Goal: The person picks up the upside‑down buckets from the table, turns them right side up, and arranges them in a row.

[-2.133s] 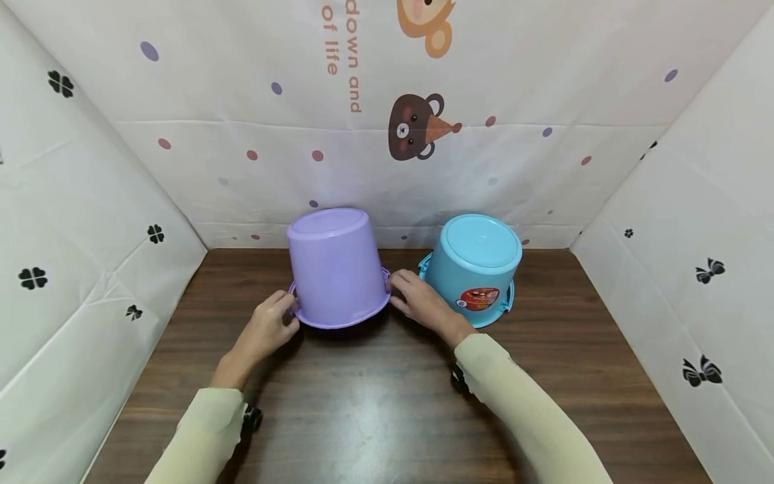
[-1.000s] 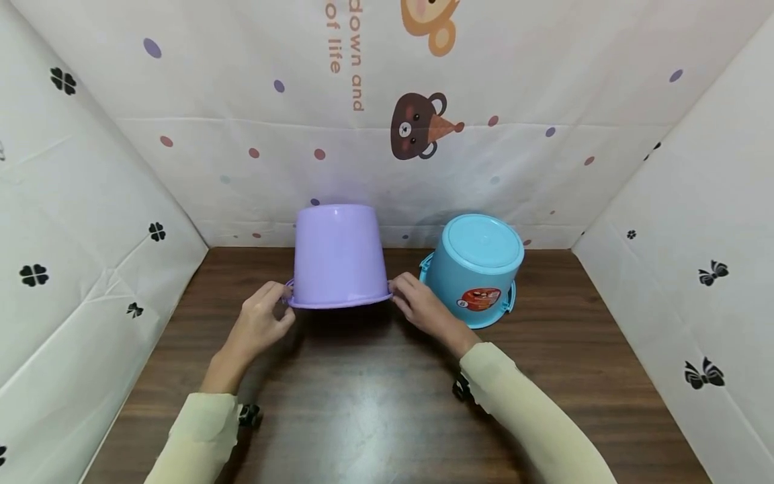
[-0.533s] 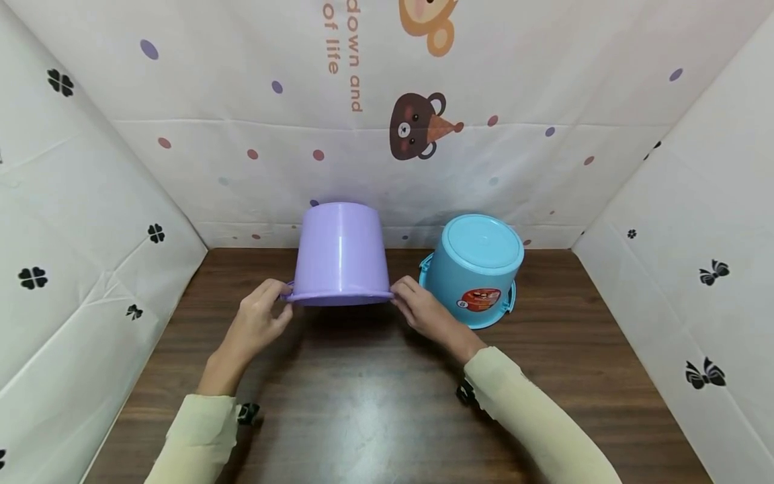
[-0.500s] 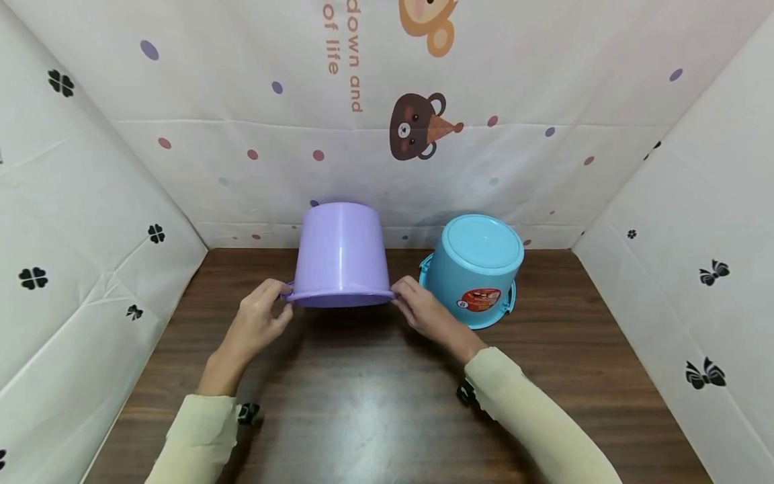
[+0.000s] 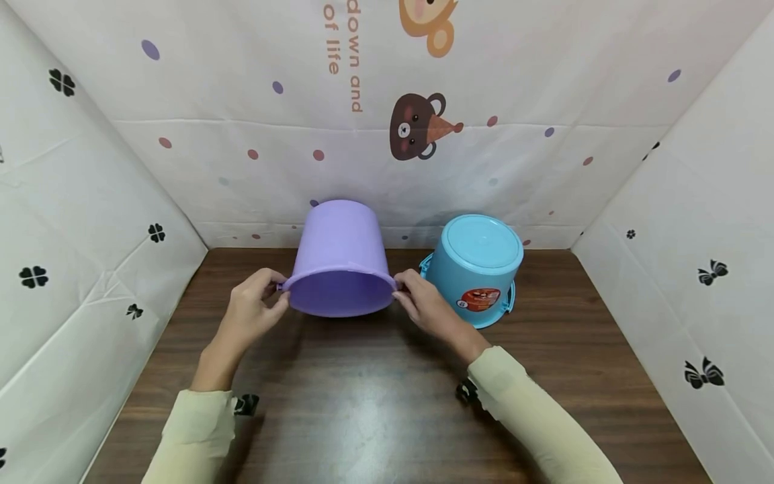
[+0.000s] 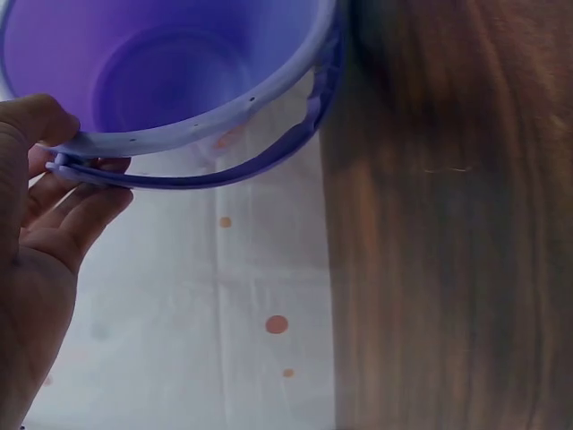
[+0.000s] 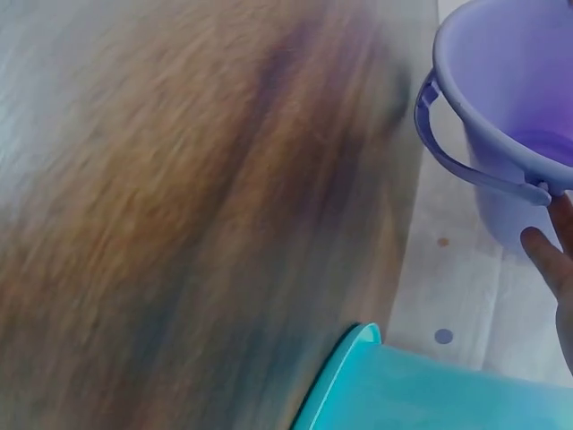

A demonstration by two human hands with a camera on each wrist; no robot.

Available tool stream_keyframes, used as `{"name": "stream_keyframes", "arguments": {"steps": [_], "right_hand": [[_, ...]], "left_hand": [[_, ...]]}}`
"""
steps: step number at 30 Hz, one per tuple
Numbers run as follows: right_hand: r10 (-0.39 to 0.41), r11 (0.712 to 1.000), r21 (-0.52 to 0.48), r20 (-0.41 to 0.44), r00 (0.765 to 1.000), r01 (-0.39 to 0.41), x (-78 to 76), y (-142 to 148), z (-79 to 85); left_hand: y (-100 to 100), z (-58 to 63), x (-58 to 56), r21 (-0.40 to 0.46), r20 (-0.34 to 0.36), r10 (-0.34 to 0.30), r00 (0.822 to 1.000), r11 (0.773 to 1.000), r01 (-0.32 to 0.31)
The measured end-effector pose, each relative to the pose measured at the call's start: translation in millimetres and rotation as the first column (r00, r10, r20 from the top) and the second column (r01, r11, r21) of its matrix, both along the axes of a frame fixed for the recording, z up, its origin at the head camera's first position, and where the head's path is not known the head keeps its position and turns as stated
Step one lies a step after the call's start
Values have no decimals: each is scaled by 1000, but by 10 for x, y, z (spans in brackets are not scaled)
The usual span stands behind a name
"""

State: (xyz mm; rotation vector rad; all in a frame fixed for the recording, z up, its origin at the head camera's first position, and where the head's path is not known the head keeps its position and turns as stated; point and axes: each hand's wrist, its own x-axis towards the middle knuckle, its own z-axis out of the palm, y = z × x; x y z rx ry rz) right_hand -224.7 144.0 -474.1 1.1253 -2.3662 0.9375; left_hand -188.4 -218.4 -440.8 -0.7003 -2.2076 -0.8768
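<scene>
A purple bucket (image 5: pixel 341 235) is tilted on its side in the head view, its mouth turned toward me and its base toward the back wall. My left hand (image 5: pixel 250 306) pinches its rim at the left handle joint, thumb on the inner side and fingers behind, as the left wrist view shows on the rim (image 6: pixel 188 133). On the opposite side my right hand (image 5: pixel 426 302) pinches the rim at the other joint. The bucket's handle (image 6: pixel 224 177) hangs along the far side of the rim. The inside wall shows nothing in it.
A light-blue bucket (image 5: pixel 482 245) with a red label (image 5: pixel 478 299) stands upside down just right of the purple one, close to my right hand. Brown wood-grain table (image 5: pixel 363 403) lies below. White printed sheets (image 5: pixel 242 188) form walls at the back and both sides.
The purple bucket, upside down at first, has been lifted and tipped so its mouth swings up toward me. Both hands rise slightly with it; the light-blue bucket stays put.
</scene>
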Motion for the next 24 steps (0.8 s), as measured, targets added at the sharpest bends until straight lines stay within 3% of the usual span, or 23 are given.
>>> {"name": "stream_keyframes", "arguments": {"steps": [8, 14, 24], "right_hand": [[-42, 996, -77, 129, 991, 52, 54, -42, 118], [-36, 988, -133, 263, 964, 73, 36, -88, 199], [-44, 973, -196, 373, 927, 125, -37, -107, 359]], "left_hand": [[-9, 146, 1, 62, 114, 9, 993, 998, -16], [-17, 230, -10, 94, 167, 7, 986, 995, -23], [-5, 360, -92, 153, 273, 8, 962, 987, -51]]}}
